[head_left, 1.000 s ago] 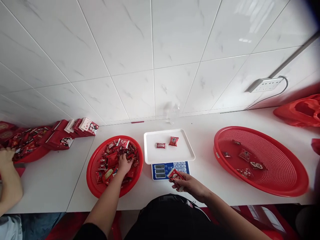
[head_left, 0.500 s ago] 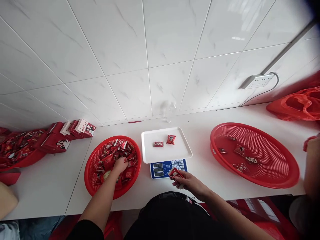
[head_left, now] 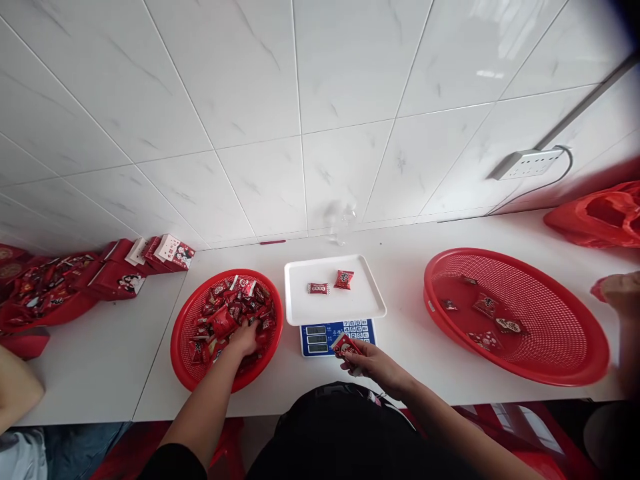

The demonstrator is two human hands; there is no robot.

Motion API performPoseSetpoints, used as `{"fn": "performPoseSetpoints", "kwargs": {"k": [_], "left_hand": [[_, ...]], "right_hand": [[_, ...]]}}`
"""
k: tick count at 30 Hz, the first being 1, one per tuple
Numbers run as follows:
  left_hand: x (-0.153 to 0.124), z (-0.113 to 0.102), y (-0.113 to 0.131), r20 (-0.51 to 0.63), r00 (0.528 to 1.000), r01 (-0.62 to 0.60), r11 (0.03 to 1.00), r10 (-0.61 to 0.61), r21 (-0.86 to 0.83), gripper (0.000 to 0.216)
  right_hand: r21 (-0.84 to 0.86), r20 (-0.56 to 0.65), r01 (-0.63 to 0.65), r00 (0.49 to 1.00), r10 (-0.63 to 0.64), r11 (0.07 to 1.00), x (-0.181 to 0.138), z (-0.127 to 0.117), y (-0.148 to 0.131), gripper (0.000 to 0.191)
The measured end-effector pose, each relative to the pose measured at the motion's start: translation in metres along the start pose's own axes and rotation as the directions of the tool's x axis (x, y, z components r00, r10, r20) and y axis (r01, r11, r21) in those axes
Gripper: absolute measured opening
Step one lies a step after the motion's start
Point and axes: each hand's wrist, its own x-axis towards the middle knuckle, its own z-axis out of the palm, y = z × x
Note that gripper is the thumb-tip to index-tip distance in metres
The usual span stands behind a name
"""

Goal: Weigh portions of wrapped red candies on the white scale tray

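My left hand [head_left: 245, 339] reaches into a round red basket [head_left: 179, 363] full of small red-wrapped candies [head_left: 223, 320]. Its fingertips are down among the wrappers, so their grip is hidden. My right hand [head_left: 370, 362] is closed around a red candy packet [head_left: 345, 345] with a pale end, held over the front right of a blue scale [head_left: 325, 331]; something pale also shows beneath its fingers. On the scale's white tray [head_left: 305, 310] lie two red-wrapped candies, a narrow one [head_left: 319, 288] and a squarer one [head_left: 343, 279].
To the right stands a wider red basket [head_left: 560, 327] with several packets inside. Red gift boxes [head_left: 117, 267] and another candy-filled basket [head_left: 75, 310] are at left. A power strip [head_left: 533, 163] hangs on the wall above a red bag [head_left: 595, 213]. Other people's arms [head_left: 17, 387] show at both sides.
My left hand has shifted slightly toward me and right within the candies. My right hand still holds the packet, now a little further left. At far right, another person's hand has come into view.
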Motion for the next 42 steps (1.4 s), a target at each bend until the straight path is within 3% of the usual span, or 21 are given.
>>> {"fn": "performPoseSetpoints", "kwargs": {"k": [4, 9, 16, 19, 22, 25, 27, 29, 32, 34, 36, 40, 42], "left_hand": [[0.001, 0.004, 0.006, -0.01, 1.0, 0.015, 1.0, -0.015, -0.005, 0.05], [-0.004, -0.014, -0.001, 0.029, 0.999, -0.032, 0.995, 0.035, -0.092, 0.038], [-0.022, -0.044, -0.009, -0.122, 0.992, -0.066, 0.924, 0.021, -0.376, 0.051], [-0.035, -0.053, 0.001, -0.143, 0.989, -0.111, 0.83, 0.038, -0.546, 0.048], [-0.047, -0.055, 0.019, -0.085, 0.996, -0.084, 0.629, 0.03, -0.773, 0.046], [-0.055, -0.05, 0.047, -0.011, 0.995, -0.055, 0.458, 0.098, -0.887, 0.041], [-0.056, -0.042, 0.071, 0.024, 0.98, -0.071, 0.452, 0.2, -0.889, 0.036], [-0.055, -0.032, 0.098, 0.055, 0.953, -0.111, 0.51, 0.299, -0.853, 0.032], [-0.05, -0.017, 0.136, 0.125, 0.924, -0.123, 0.592, 0.361, -0.797, 0.041], [-0.046, -0.009, 0.153, 0.138, 0.925, -0.101, 0.581, 0.353, -0.808, 0.049], [-0.041, -0.002, 0.16, 0.146, 0.945, -0.017, 0.491, 0.292, -0.871, 0.049], [-0.034, 0.008, 0.156, 0.258, 0.946, 0.223, 0.186, 0.195, -0.957, 0.044], [-0.031, 0.014, 0.152, 0.283, 0.945, 0.266, 0.118, 0.164, -0.957, 0.044]], "right_hand": [[-0.001, -0.019, 0.0, 1.0, 0.0, 1.0, -0.002, -0.002, 0.001, 0.037], [0.019, -0.017, 0.006, 1.0, -0.006, 1.0, -0.004, -0.004, 0.003, 0.036], [0.036, -0.005, 0.005, 1.0, -0.005, 0.999, -0.001, -0.005, 0.006, 0.036], [0.038, 0.002, 0.006, 1.0, -0.006, 0.999, 0.001, -0.003, 0.006, 0.036], [0.029, 0.0, 0.001, 1.0, -0.001, 1.0, 0.001, -0.001, 0.004, 0.036], [0.021, 0.003, 0.004, 1.0, -0.004, 1.0, 0.0, 0.0, 0.002, 0.035], [0.027, 0.005, 0.009, 1.0, -0.009, 1.0, -0.001, 0.0, 0.001, 0.035], [0.038, 0.005, 0.014, 1.0, -0.014, 0.999, -0.002, -0.001, 0.002, 0.036], [0.055, -0.001, 0.027, 1.0, -0.027, 0.998, -0.004, -0.002, 0.004, 0.036], [0.058, -0.013, 0.034, 0.999, -0.033, 0.998, -0.006, -0.004, 0.005, 0.035], [0.056, -0.031, 0.043, 0.999, -0.041, 0.997, -0.008, -0.006, 0.006, 0.036], [0.072, -0.062, 0.042, 0.997, -0.038, 0.996, -0.012, -0.01, 0.009, 0.038], [0.094, -0.074, 0.035, 0.997, -0.029, 0.995, -0.012, -0.01, 0.011, 0.039]]}}
